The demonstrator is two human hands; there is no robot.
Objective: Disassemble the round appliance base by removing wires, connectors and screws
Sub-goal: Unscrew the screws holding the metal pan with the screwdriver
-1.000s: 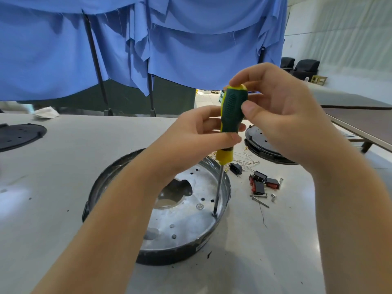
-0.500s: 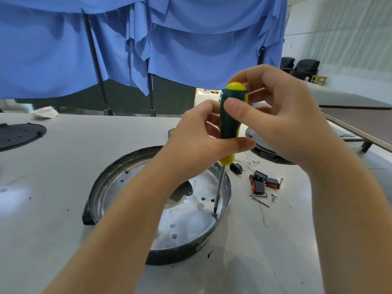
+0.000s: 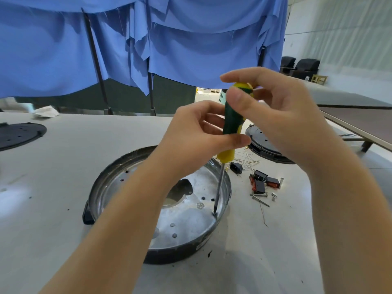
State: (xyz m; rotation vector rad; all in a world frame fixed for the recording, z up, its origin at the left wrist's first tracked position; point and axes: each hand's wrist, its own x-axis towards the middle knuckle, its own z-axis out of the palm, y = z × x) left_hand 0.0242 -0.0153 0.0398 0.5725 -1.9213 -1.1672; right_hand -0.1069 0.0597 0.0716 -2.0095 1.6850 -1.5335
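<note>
Round appliance base point(image 3: 131, 177) lying open side up on the grey bench point(image 3: 63, 166), left hand point(image 3: 197, 141) gripping the green-and-yellow screwdriver point(image 3: 232, 124) handle, tip on a screw point(image 3: 214, 213) near the rim, right hand point(image 3: 273, 115) pinching the handle top, loose connectors point(image 3: 259, 181) at right.

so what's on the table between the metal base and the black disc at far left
Nothing: in the head view, bare table separates the round base from the black disc.
</note>
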